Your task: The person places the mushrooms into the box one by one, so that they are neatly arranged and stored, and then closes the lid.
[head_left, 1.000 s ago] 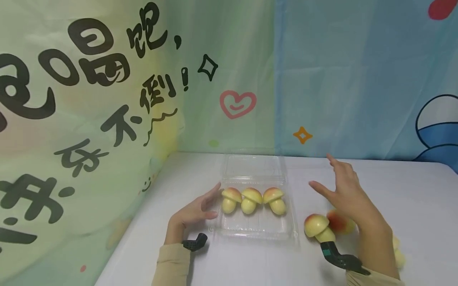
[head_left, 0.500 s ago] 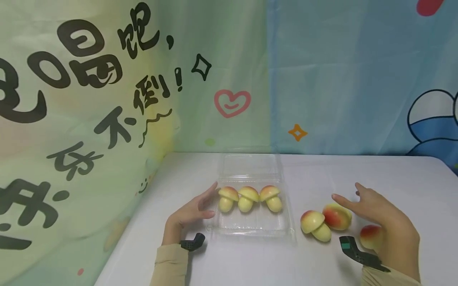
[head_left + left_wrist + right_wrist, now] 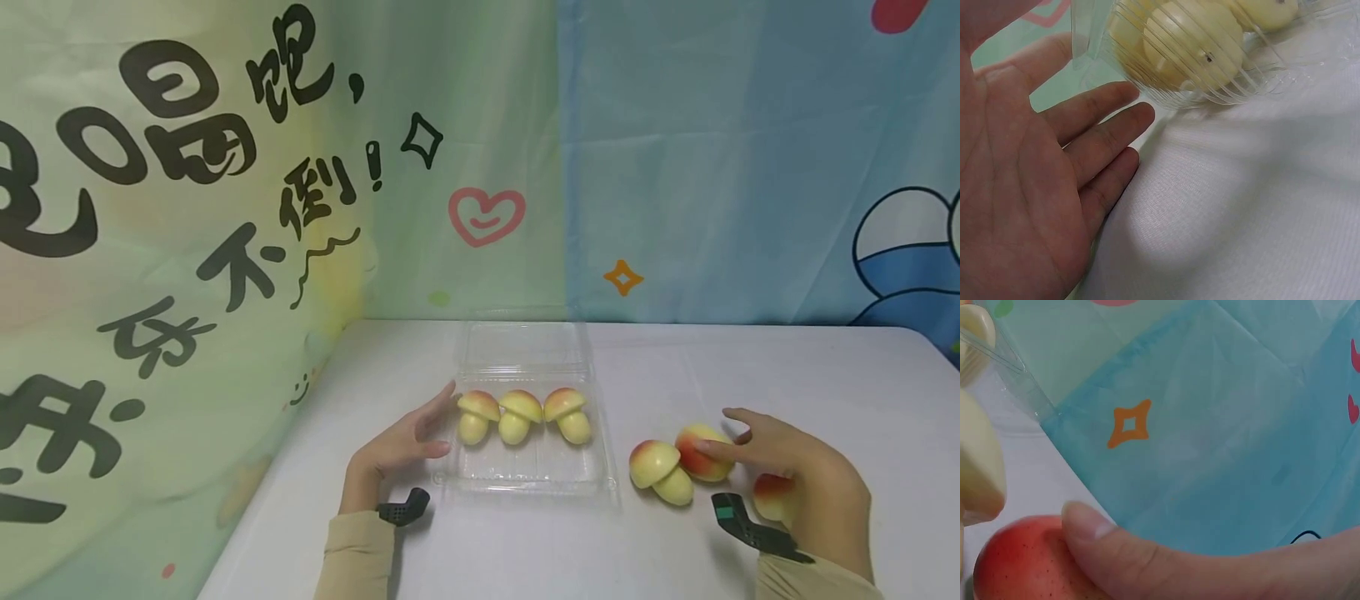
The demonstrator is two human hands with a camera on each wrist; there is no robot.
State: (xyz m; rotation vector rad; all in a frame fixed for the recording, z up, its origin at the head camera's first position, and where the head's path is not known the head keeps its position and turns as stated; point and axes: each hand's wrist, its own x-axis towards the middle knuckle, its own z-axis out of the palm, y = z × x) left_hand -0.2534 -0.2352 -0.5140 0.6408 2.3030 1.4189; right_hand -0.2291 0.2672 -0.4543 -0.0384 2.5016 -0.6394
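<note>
My left hand [image 3: 401,444] is spread at the left edge of a clear plastic clamshell box [image 3: 528,473]. Its fingers are loosely extended beside the box wall in the left wrist view, holding nothing. Three yellow toy mushrooms with reddish caps, the middle one [image 3: 519,417] among them, lie side by side in the box. My right hand [image 3: 798,458] is at a red-capped toy mushroom [image 3: 693,460] on the table. Its thumb [image 3: 1094,540] lies over the red cap in the right wrist view, while the index finger extends above the mushroom. Contact by the other fingers is hidden.
Another toy mushroom [image 3: 662,473] lies just left of the red-capped one. A further reddish mushroom [image 3: 772,497] is partly hidden by the right wrist. The box's clear lid [image 3: 525,346] lies folded back behind it. A printed curtain [image 3: 675,167] hangs behind the white table [image 3: 540,550].
My right hand has moved right and down from above the table's right side to the red-capped mushroom, its thumb now over the cap. The left hand stays beside the box. The head view has shifted slightly.
</note>
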